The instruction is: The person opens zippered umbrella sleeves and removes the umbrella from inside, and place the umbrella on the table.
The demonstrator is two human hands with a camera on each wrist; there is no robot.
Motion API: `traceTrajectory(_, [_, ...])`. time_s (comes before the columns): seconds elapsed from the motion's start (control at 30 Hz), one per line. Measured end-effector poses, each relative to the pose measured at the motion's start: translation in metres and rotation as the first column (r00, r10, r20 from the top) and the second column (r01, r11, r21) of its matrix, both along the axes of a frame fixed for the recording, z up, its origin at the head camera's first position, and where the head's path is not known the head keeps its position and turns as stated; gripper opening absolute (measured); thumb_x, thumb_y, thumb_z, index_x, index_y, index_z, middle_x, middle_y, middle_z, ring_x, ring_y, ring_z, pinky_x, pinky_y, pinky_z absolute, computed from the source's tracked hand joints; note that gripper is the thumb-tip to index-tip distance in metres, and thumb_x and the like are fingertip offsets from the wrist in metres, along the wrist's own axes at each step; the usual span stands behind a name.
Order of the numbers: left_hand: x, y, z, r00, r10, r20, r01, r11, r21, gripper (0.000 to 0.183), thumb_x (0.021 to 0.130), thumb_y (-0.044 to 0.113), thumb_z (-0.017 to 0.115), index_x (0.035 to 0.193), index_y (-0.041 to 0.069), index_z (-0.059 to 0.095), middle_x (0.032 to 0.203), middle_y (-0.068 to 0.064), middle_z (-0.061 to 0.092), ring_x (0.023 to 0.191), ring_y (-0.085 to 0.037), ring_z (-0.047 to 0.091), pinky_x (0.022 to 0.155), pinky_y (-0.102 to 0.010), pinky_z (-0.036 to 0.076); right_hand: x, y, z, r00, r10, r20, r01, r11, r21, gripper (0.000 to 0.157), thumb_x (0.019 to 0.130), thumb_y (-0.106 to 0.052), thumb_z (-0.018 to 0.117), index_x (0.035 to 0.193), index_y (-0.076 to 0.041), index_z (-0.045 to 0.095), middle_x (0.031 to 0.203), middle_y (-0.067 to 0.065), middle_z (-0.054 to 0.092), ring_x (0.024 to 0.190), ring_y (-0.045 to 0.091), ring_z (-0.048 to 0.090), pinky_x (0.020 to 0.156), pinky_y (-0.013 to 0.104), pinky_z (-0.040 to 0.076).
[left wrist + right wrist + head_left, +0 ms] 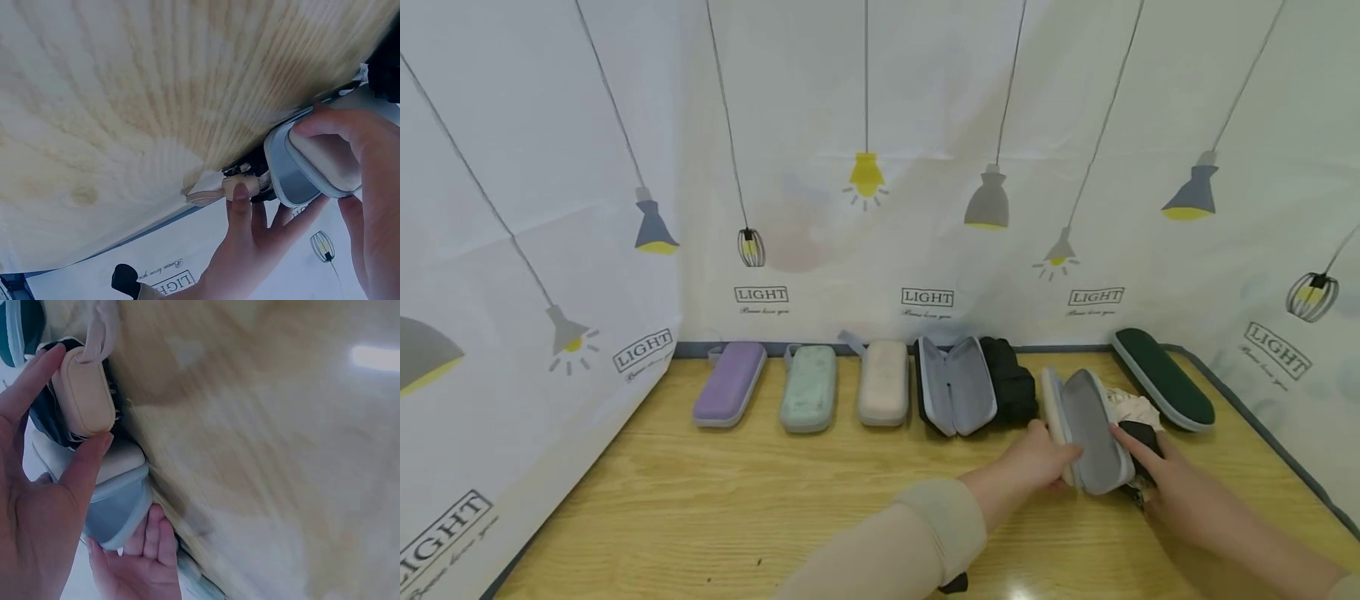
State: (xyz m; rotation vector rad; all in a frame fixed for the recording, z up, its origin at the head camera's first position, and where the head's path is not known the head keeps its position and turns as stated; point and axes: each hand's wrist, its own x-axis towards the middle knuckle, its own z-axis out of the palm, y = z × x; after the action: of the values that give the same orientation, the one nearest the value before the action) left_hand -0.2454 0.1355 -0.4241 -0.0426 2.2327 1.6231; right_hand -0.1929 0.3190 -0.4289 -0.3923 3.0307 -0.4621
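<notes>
In the head view, my left hand (1037,458) grips an open cream zip case (1086,433) with grey lining, its thumb over the rim. My right hand (1187,492) is just right of that case. The right wrist view shows its thumb and fingers pinching the beige handle (87,397) of what looks like a compact folding umbrella, with dark fabric around the handle and a pale wrist strap (103,328). Part of the dark bundle (1141,437) shows beside the case in the head view. Crumpled cream fabric (1131,407) lies behind it.
Along the back of the wooden table (722,500) stand closed purple (730,383), mint (808,390) and cream (883,383) cases. An open black case (955,387) has a black fabric bundle (1011,383) beside it. A dark green case (1165,379) lies far right, near the printed backdrop (820,100).
</notes>
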Motion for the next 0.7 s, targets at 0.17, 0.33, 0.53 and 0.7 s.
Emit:
traceTrajectory(0.17, [-0.01, 0.005, 0.001, 0.999, 0.028, -0.029, -0.032, 0.991, -0.133, 0.06, 0.082, 0.032, 0.065, 0.129, 0.007, 0.038, 0.069, -0.007, 0.055, 0.057, -0.022, 0.056, 0.053, -0.032, 0.044, -0.023, 0.007, -0.001, 0.999, 0.027, 0.025, -0.027, 1.0, -0.001, 0.094, 0.073, 0.005, 0.064, 0.145, -0.018, 0.009, 0.123, 0.053, 0.011, 0.04, 0.013, 0.039, 0.038, 0.027, 0.033])
traceTrajectory(0.33, [-0.026, 0.011, -0.005, 0.985, -0.014, -0.169, -0.051, 0.925, -0.375, 0.056, 0.079, 0.044, 0.064, 0.12, 0.009, 0.049, 0.079, -0.006, 0.06, 0.064, -0.017, 0.058, 0.057, -0.029, 0.045, -0.041, 0.007, 0.0, 0.999, 0.021, 0.024, -0.022, 0.999, 0.029, 0.089, 0.073, 0.006, 0.063, 0.144, -0.011, 0.011, 0.122, 0.053, 0.013, 0.04, 0.014, 0.041, 0.038, 0.028, 0.033])
traceTrajectory(0.53, [-0.041, 0.017, -0.01, 0.956, -0.116, -0.269, -0.074, 0.793, -0.604, 0.052, 0.079, 0.053, 0.057, 0.112, 0.012, 0.055, 0.076, -0.005, 0.061, 0.063, -0.016, 0.058, 0.054, -0.027, 0.045, -0.061, 0.005, 0.001, 0.999, 0.002, 0.053, -0.004, 0.999, 0.053, 0.087, 0.073, 0.006, 0.062, 0.143, -0.008, 0.013, 0.125, 0.05, 0.011, 0.038, 0.015, 0.039, 0.038, 0.03, 0.033])
traceTrajectory(0.7, [-0.05, 0.025, -0.008, 0.957, -0.107, -0.27, -0.09, 0.775, -0.626, 0.052, 0.081, 0.052, 0.056, 0.117, 0.014, 0.05, 0.077, -0.004, 0.062, 0.063, -0.015, 0.058, 0.055, -0.028, 0.045, -0.075, 0.007, 0.003, 0.996, -0.011, 0.083, 0.007, 0.999, 0.051, 0.089, 0.073, 0.007, 0.062, 0.144, -0.008, 0.01, 0.127, 0.049, 0.01, 0.04, 0.016, 0.04, 0.04, 0.031, 0.033])
